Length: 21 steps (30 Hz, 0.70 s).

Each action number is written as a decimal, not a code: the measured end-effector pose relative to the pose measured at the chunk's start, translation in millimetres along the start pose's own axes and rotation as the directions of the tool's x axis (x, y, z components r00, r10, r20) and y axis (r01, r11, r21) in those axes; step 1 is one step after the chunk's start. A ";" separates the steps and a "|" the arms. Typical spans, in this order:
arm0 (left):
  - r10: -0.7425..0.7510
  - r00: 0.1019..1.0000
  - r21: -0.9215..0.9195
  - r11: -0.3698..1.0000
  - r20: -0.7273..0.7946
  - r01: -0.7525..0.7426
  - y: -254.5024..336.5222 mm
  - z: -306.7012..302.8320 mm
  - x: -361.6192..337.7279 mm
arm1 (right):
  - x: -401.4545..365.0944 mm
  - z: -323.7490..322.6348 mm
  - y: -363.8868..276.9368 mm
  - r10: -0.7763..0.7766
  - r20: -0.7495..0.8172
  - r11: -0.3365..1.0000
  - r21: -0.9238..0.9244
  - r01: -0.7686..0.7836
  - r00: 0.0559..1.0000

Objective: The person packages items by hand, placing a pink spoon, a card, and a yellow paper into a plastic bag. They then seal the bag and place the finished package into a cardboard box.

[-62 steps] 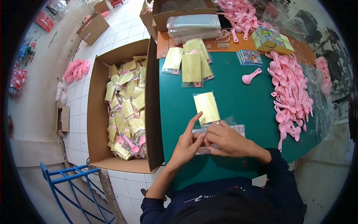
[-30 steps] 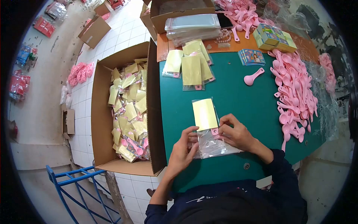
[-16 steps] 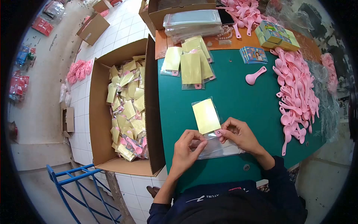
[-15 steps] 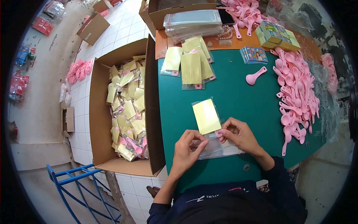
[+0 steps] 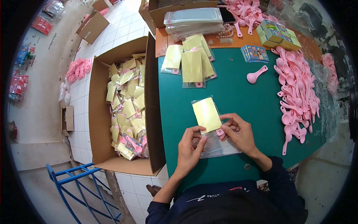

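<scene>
A clear plastic bag holding a pale yellow card [image 5: 207, 115] lies before me on the green table. The pink handle end of a spoon [image 5: 219, 131] shows at the bag's lower edge. My left hand [image 5: 191, 147] is closed at the lower left corner, with thumb and forefinger near the bag's edge. At the lower right corner, my right hand [image 5: 239, 135] pinches the bag beside the spoon handle. Under both hands lie more clear plastic bags [image 5: 222, 146]. Filled bags with yellow cards [image 5: 192, 67] are piled farther up the table.
A cardboard box [image 5: 156, 112] of filled bags stands at the left. Pink spoons [image 5: 294, 89] are heaped on the right, near a single spoon [image 5: 257, 74] and printed cards [image 5: 255, 54]. Empty plastic sleeves [image 5: 192, 19] lie at the back. A blue metal frame [image 5: 74, 172] is lower left.
My left fingers have moved slightly up to the bag's lower left corner. My right fingers have risen a little along its right edge. The filled bag has barely shifted.
</scene>
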<state>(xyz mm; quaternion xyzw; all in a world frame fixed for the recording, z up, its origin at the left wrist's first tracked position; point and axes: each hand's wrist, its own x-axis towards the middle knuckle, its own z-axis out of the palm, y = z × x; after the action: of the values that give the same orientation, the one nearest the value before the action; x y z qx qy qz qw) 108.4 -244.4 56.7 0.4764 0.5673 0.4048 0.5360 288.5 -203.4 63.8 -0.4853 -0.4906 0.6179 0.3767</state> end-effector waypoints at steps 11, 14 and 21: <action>0.399 0.914 0.563 0.772 -0.072 -0.293 47.2 -30.1 68.9 | 77.3 -97.3 -45.9 -0.498 0.055 0.509 -0.789 0.344 0.865; 0.452 0.883 0.533 0.719 0.130 -0.446 38.1 -14.8 62.6 | 90.6 -169.7 -16.2 -0.524 0.084 0.157 -0.969 0.193 0.848; 0.273 0.869 0.516 0.717 0.412 -0.469 13.1 25.9 46.5 | 72.3 -151.8 -15.2 -0.540 0.067 0.081 -0.988 0.131 0.839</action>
<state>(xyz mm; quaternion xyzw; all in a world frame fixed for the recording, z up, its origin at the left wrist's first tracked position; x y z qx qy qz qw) 136.9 -197.6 56.6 0.7829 0.4667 0.2252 0.3443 417.8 -95.3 54.7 -0.5724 -0.7981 -0.0350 0.1849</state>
